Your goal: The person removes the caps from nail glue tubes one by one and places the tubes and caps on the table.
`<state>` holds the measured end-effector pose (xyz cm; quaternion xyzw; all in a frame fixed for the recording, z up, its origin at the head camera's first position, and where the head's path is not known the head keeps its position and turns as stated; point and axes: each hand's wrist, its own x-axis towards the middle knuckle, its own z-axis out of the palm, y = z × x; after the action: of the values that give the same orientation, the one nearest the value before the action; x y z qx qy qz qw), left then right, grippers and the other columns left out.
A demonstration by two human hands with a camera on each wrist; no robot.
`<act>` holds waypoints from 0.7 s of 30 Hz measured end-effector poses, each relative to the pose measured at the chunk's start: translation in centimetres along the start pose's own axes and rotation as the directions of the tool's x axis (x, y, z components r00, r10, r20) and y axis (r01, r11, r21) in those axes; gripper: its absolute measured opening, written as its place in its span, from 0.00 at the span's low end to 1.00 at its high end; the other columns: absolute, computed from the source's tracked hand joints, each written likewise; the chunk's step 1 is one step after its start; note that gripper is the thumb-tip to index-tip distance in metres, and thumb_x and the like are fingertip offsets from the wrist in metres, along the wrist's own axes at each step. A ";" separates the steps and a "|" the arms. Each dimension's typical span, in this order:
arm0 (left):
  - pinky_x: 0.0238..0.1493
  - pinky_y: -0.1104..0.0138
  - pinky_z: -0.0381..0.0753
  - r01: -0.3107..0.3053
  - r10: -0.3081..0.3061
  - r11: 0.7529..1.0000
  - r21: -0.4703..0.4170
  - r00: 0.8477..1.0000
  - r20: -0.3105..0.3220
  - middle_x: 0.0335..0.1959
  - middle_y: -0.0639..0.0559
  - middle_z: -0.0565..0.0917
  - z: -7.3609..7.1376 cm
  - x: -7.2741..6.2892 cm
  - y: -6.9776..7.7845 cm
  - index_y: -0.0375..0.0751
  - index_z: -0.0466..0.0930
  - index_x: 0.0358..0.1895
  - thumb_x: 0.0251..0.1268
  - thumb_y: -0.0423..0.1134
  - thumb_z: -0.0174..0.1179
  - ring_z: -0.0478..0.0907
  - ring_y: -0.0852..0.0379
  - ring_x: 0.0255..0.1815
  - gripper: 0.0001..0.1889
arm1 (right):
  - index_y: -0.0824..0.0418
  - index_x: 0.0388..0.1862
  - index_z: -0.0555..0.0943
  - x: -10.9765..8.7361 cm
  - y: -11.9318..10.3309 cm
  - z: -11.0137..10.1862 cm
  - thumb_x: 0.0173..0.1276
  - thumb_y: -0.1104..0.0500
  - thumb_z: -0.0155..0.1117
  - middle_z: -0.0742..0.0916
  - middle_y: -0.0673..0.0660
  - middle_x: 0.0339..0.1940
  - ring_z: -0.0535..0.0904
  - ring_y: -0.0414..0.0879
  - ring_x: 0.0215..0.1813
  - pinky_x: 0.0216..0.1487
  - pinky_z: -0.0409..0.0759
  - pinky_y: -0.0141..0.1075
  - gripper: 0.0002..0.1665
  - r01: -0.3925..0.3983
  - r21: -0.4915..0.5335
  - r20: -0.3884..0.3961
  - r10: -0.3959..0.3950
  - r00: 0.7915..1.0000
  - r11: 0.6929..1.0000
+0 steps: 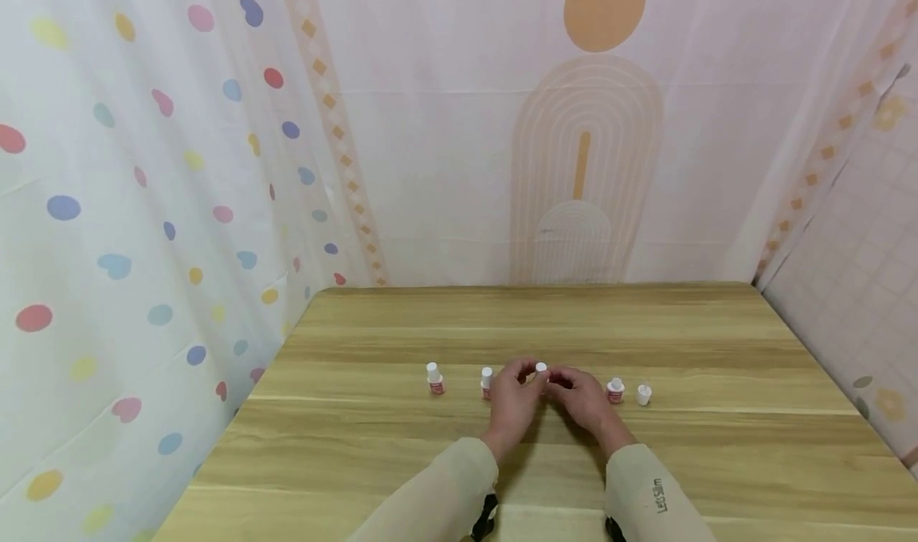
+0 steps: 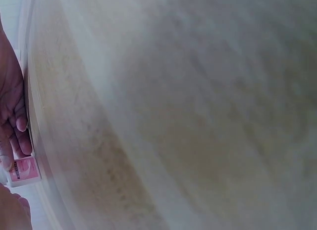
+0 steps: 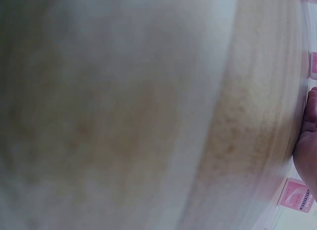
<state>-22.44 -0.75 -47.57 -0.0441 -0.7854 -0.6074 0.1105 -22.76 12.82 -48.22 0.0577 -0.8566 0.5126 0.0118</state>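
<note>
A small white bottle with a white cap (image 1: 541, 367) stands between my two hands, its body mostly covered by fingers in the head view. My left hand (image 1: 513, 402) grips it from the left, thumb and fingers curled about it. From the other side, my right hand (image 1: 586, 402) pinches it with thumb and fingers. Its pink label (image 2: 24, 169) shows in the left wrist view, with a fingertip of the right hand against it. Right of the hands are an open-topped bottle (image 1: 615, 392) with a pink label and a loose white cap (image 1: 644, 395).
Two more capped bottles stand to the left: one (image 1: 435, 380) apart, another (image 1: 486, 382) close beside my left hand. All are on a wooden table (image 1: 344, 438). A patterned curtain (image 1: 445, 167) hangs behind it, with a dotted one (image 1: 143, 303) on the left.
</note>
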 end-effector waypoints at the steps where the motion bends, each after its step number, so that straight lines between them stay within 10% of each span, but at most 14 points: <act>1: 0.56 0.59 0.78 -0.005 0.005 1.000 0.003 1.000 0.002 0.42 0.53 0.86 0.0 0.0 0.0 0.39 0.85 0.42 0.65 0.34 0.67 0.80 0.56 0.49 0.05 | 0.61 0.49 0.86 0.0 0.0 0.0 0.71 0.59 0.65 0.87 0.57 0.48 0.79 0.54 0.56 0.60 0.74 0.51 0.11 -0.002 0.001 0.000 0.002 1.000 1.000; 21: 0.55 0.57 0.78 -0.051 0.051 0.999 -0.003 0.999 -0.018 0.42 0.52 0.86 0.2 -0.1 -0.1 0.37 0.86 0.42 0.64 0.33 0.67 0.81 0.55 0.48 0.05 | 0.62 0.51 0.85 0.0 0.1 0.0 0.72 0.59 0.64 0.87 0.58 0.50 0.78 0.56 0.58 0.61 0.73 0.53 0.13 0.006 -0.005 0.006 -0.006 1.000 1.000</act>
<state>-22.38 -0.60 -47.78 -0.0591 -0.7820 -0.6061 0.1329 -22.82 12.85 -48.30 0.0619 -0.8577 0.5103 0.0110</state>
